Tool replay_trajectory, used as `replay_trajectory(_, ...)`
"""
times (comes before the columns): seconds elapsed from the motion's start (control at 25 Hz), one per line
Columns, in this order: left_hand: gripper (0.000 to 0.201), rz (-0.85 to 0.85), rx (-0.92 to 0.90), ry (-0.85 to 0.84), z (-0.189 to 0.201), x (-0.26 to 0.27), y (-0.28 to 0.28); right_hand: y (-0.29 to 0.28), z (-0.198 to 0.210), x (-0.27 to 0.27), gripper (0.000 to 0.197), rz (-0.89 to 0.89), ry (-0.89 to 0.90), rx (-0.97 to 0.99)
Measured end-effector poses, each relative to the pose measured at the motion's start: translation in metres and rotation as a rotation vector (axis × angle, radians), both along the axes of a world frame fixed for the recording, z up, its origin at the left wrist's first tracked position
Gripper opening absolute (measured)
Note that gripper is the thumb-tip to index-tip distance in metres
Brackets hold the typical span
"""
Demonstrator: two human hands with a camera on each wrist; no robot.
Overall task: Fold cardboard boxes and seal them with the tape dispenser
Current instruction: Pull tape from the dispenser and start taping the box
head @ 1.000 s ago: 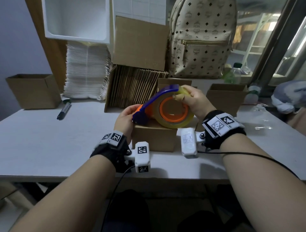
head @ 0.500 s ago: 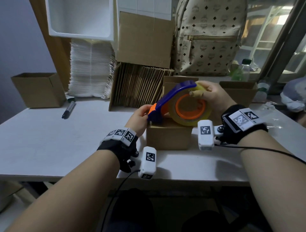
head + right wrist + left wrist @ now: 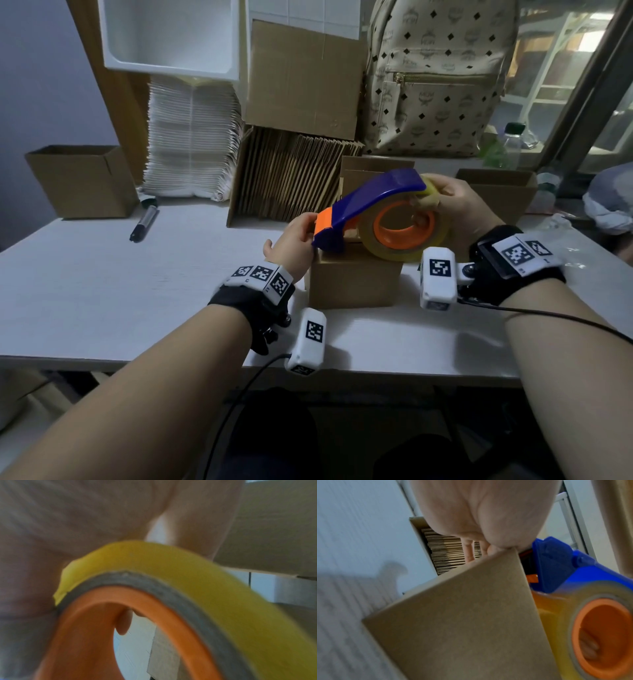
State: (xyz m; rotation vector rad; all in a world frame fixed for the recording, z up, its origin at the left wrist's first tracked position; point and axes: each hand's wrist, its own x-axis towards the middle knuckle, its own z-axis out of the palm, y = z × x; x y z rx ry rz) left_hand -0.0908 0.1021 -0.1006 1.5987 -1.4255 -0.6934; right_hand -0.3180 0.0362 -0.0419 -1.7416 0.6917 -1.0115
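Observation:
A small closed cardboard box (image 3: 354, 279) (image 3: 471, 628) stands on the white table (image 3: 102, 291) in front of me. A blue tape dispenser (image 3: 376, 200) (image 3: 556, 568), with a yellowish tape roll (image 3: 404, 251) (image 3: 171, 568) on an orange core (image 3: 85, 628), rests tilted on the box's top. Its orange cutter end lies at the box's top left edge. My right hand (image 3: 455, 205) (image 3: 68, 520) grips the roll, fingers through the core. My left hand (image 3: 294, 240) (image 3: 479, 513) lies against the box's top left corner by the cutter, fingers reaching over the edge, thumb sticking out.
Behind the box stands a carton of flat cardboard sheets (image 3: 291, 178), a white stack of mailers (image 3: 191, 137) and a patterned backpack (image 3: 442, 75). An open box (image 3: 82, 181) and a marker (image 3: 144, 222) lie at the left. More open boxes (image 3: 496, 192) stand at the right.
The view has shifted a little. Both hands and the dispenser keep the same place on the box.

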Motion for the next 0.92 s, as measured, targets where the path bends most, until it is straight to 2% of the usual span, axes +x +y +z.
replay_trajectory(0.12, 0.041, 0.060, -0.005, -0.144, 0.003, -0.002, 0.004, 0.001, -0.007, 0.002, 0.036, -0.001, -0.103, 0.076)
replay_trajectory(0.24, 0.042, 0.066, -0.039, -0.129, 0.003, -0.002, 0.006, 0.001, -0.008, 0.006, 0.044, -0.027, -0.108, 0.105)
replay_trajectory(0.4, 0.046, 0.084, 0.034, -0.172, 0.005, -0.007, -0.002, -0.001, 0.010, 0.002, 0.042, -0.083, 0.090, 0.039)
replay_trajectory(0.44, 0.043, 0.069, 0.040, -0.126, 0.005, -0.007, -0.004, 0.000, 0.015, 0.001, 0.045, -0.089, 0.149, 0.012)
replay_trajectory(0.56, 0.026, -0.025, 0.004, 0.170, 0.004, -0.007, -0.007, 0.011, 0.030, 0.005, 0.064, -0.099, 0.339, -0.098)
replay_trajectory(0.64, 0.021, -0.014, 0.008, 0.243, 0.005, -0.008, -0.008, 0.016, 0.036, 0.011, 0.061, -0.158, 0.455, -0.196)
replay_trajectory(0.72, 0.021, 0.008, 0.021, 0.200, 0.002, -0.008, -0.012, 0.019, 0.038, 0.017, 0.062, -0.249, 0.525, -0.258)
replay_trajectory(0.8, 0.030, 0.009, 0.012, 0.155, -0.007, -0.008, -0.018, 0.021, 0.037, 0.019, 0.067, -0.348, 0.554, -0.285)
replay_trajectory(0.92, 0.036, 0.009, -0.013, 0.097, -0.011, -0.010, -0.018, 0.026, 0.036, 0.019, 0.087, -0.368, 0.532, -0.310)
